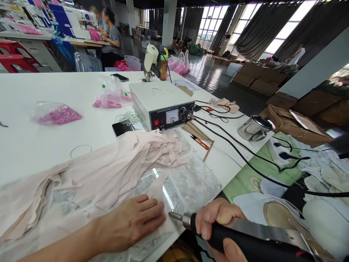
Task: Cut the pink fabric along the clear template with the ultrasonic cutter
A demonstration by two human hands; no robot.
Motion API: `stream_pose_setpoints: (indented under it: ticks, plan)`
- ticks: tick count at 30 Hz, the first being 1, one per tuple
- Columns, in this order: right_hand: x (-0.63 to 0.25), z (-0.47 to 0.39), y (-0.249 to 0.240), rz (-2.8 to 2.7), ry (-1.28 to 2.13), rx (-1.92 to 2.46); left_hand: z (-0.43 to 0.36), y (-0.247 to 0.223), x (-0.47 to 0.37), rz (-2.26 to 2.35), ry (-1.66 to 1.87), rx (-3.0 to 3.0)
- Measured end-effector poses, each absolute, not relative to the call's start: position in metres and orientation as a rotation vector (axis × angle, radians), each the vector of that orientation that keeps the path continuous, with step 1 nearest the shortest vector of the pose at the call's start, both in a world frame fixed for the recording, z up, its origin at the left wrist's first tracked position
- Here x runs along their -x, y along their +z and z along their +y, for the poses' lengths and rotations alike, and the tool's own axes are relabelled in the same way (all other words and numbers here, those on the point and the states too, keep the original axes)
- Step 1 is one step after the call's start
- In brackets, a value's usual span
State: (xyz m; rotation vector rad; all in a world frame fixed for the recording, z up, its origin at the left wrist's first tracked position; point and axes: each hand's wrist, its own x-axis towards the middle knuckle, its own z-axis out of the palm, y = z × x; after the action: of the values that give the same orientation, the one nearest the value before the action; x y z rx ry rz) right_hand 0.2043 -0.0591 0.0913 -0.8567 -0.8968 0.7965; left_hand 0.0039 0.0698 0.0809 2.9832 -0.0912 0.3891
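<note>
Pale pink fabric strips lie in a long heap across the table, partly on a clear glass-like plate. My left hand lies flat, palm down, on a strip at the plate's front edge, fingers extended and side by side. My right hand is wrapped round a black and silver handheld tool at the lower right. The tool's metal tip points left and is close to my left fingertips, over the fabric edge. Behind the heap stands a white control box with a dial and a lit red switch.
Black cables run from the box past a steel mug. Orange thread snips, phones and bags of pink pieces lie on the white table. Clothing is heaped at right. A person sits at a sewing machine behind.
</note>
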Motion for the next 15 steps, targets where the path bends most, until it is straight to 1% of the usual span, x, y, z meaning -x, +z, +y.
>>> stream_pose_setpoints:
  ticks: [8, 15]
  plan:
    - [-0.202, -0.047, 0.086, -0.949, 0.774, 0.872, 0.07, 0.075, -0.002, -0.059, 0.444, -2.959]
    - [-0.205, -0.042, 0.083, -1.01, 0.748, 0.84, 0.071, 0.081, -0.004, -0.071, 0.441, -2.977]
